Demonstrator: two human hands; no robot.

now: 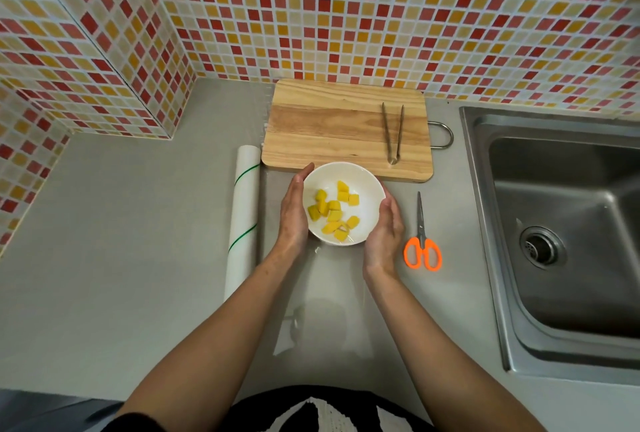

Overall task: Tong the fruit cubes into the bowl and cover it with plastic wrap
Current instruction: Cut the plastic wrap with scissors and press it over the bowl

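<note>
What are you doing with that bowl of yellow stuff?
A person cups a white bowl of yellow fruit cubes on the counter, left hand and right hand pressed against its sides. Clear film seems stretched over it. The tongs lie on the bare cutting board, with the wrap roll and orange scissors on either side of the bowl.

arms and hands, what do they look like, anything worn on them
Both forearms are bare up to the elbow, with no watch, bracelet or gloves visible. The left hand and right hand show no rings that can be made out. A dark sleeve edge shows at the left arm near the bottom of the picture.
</note>
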